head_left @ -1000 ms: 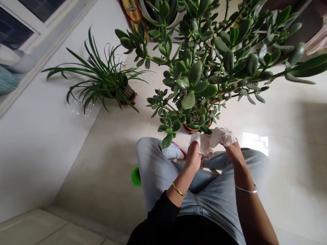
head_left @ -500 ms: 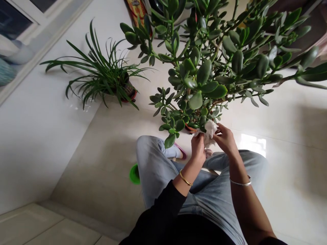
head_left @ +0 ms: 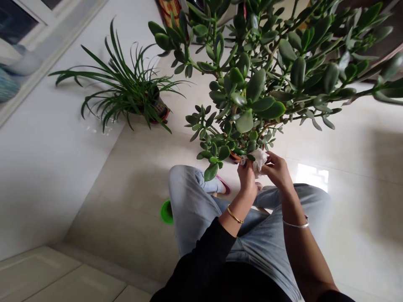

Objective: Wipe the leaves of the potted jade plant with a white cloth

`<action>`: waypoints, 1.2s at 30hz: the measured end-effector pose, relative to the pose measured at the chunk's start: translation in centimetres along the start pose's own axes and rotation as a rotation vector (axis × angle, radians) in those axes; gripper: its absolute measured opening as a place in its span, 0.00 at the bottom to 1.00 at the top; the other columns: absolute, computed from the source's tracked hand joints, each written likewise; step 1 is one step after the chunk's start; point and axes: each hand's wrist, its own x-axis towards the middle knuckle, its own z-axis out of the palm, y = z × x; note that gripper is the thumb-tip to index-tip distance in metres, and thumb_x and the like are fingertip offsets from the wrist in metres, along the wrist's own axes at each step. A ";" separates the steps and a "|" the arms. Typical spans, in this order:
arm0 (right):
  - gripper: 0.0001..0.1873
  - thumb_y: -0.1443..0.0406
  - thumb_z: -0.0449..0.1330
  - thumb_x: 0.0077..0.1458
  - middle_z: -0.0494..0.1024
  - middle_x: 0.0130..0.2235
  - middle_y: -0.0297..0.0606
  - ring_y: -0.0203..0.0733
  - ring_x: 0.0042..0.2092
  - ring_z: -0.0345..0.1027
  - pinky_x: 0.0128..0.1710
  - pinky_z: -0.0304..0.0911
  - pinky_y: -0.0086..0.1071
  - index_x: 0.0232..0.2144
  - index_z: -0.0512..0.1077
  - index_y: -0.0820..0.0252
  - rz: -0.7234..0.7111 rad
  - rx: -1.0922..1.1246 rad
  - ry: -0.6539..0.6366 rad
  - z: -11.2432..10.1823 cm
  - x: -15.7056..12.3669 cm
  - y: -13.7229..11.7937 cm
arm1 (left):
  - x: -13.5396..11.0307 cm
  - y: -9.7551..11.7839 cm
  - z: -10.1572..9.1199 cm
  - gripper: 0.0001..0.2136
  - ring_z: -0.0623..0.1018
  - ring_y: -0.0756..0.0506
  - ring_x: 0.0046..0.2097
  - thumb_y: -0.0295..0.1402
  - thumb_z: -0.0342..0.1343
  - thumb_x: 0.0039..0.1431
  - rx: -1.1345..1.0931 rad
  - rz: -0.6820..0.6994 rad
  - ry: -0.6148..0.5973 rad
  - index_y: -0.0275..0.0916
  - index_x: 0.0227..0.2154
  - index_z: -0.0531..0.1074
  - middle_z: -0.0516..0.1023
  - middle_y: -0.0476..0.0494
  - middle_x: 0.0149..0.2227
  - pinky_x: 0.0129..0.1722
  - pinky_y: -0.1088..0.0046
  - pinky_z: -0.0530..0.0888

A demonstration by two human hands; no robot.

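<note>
A crumpled white tissue [head_left: 260,159] is held between my two hands at the base of a large jade plant [head_left: 252,88]. My left hand [head_left: 247,179] pinches the tissue's left side, right under the lowest leaves. On its other side my right hand [head_left: 277,170] grips it with thumb and fingers. Part of the plant's orange-brown pot [head_left: 234,157] shows just left of the tissue; the rest of it is hidden by leaves and my hands.
A long-leaved potted plant [head_left: 138,96] stands by the white wall [head_left: 34,184] to the left. Beside my bent left knee a green container [head_left: 166,212] sits on the tiled floor [head_left: 132,201]. Cream cabinet fronts [head_left: 78,285] line the lower left.
My left hand has shifted slightly to the right and toward my right hand. The tissue looks more bunched up and hangs down less. The view has moved slightly.
</note>
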 end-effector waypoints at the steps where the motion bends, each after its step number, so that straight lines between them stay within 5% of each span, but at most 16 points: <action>1: 0.10 0.59 0.62 0.39 0.72 0.25 0.31 0.37 0.28 0.65 0.27 0.61 0.29 0.27 0.72 0.57 0.007 0.031 -0.001 0.0 0.0 0.1 | 0.1 -0.1 0.0 0.09 0.76 0.48 0.35 0.35 0.63 0.48 -0.007 0.003 -0.001 0.38 0.33 0.75 0.80 0.47 0.33 0.38 0.72 0.71; 9: 0.08 0.64 0.65 0.40 0.74 0.24 0.29 0.33 0.24 0.58 0.24 0.57 0.28 0.27 0.75 0.58 0.001 0.303 0.004 -0.3 -0.3 0.6 | 0.2 -0.6 -0.4 0.10 0.76 0.50 0.34 0.30 0.66 0.40 -0.041 -0.016 -0.023 0.39 0.29 0.74 0.78 0.50 0.29 0.39 0.74 0.72; 18: 0.19 0.55 0.74 0.39 0.79 0.27 0.30 0.39 0.29 0.70 0.30 0.63 0.31 0.32 0.76 0.56 0.075 0.593 0.200 0.1 -0.6 2.5 | -0.6 -0.3 -0.5 0.15 0.78 0.49 0.37 0.28 0.68 0.37 -0.045 -0.031 -0.088 0.39 0.31 0.74 0.80 0.49 0.32 0.44 0.73 0.72; 29: 0.17 0.54 0.74 0.45 0.79 0.30 0.30 0.36 0.31 0.68 0.32 0.63 0.29 0.33 0.77 0.56 0.054 0.584 0.166 1.4 -1.2 2.9 | 0.3 -0.6 -0.5 0.08 0.77 0.48 0.35 0.37 0.62 0.54 0.039 0.021 0.036 0.39 0.31 0.73 0.79 0.48 0.32 0.39 0.72 0.71; 36: 0.19 0.49 0.70 0.49 0.81 0.33 0.33 0.40 0.33 0.72 0.35 0.66 0.31 0.36 0.78 0.56 0.032 0.480 0.146 1.9 -1.2 2.7 | 0.0 -0.6 -0.4 0.10 0.76 0.51 0.34 0.30 0.65 0.45 0.028 0.014 -0.015 0.39 0.31 0.73 0.78 0.51 0.31 0.42 0.74 0.72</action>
